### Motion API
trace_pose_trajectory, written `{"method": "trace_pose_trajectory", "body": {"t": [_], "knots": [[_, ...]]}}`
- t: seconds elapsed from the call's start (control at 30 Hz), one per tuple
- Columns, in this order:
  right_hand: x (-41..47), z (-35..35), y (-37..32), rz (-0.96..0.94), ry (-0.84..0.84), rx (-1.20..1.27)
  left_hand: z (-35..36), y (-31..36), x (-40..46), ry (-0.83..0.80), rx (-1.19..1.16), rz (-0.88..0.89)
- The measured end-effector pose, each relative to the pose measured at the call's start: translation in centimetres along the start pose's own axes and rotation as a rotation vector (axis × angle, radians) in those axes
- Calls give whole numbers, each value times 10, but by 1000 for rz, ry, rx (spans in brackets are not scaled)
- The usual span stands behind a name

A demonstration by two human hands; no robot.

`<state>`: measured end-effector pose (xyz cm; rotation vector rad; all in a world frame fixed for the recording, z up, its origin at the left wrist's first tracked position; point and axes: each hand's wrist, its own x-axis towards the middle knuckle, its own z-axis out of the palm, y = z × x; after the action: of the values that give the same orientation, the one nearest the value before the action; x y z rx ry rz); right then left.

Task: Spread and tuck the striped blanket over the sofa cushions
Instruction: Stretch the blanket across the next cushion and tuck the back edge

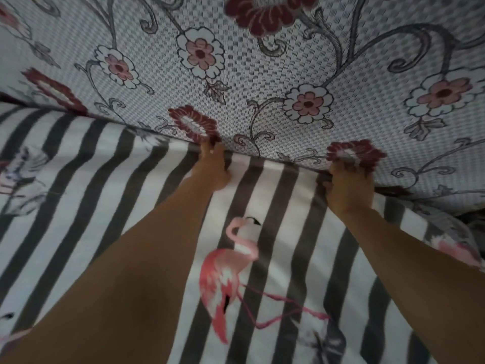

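One striped blanket (pixel 262 258), printed with a flamingo (pixel 228 274), covers the seat cushion up to the floral backrest (pixel 262 74). Left hand (pixel 212 166) and right hand (pixel 346 185) press its edge into the crease; fingers hidden, grip cannot be told.

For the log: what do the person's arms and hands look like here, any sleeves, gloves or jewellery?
Both forearms are bare as far as the frame shows, no sleeve in view. The left hand and right hand wear no gloves; no watch, bracelet or ring shows, though the fingertips are hidden and the picture is slightly blurred.
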<state>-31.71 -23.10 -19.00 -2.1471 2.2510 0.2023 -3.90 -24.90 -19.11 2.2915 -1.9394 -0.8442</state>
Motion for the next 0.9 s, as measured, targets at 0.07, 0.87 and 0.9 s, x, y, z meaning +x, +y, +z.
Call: {"method": "trace_pose_trajectory", "body": {"t": [0.07,0.87,0.9], "knots": [[-7,4,-2,-22,-12,-31,5,-4,-5,-24,-7,42],[-157,-144,-104,-388,-44,141,-109,-49,-228,50,-18,139],[-162,-147,-110,-401,-50,131,-113,-56,-233,56,-16,136]]}}
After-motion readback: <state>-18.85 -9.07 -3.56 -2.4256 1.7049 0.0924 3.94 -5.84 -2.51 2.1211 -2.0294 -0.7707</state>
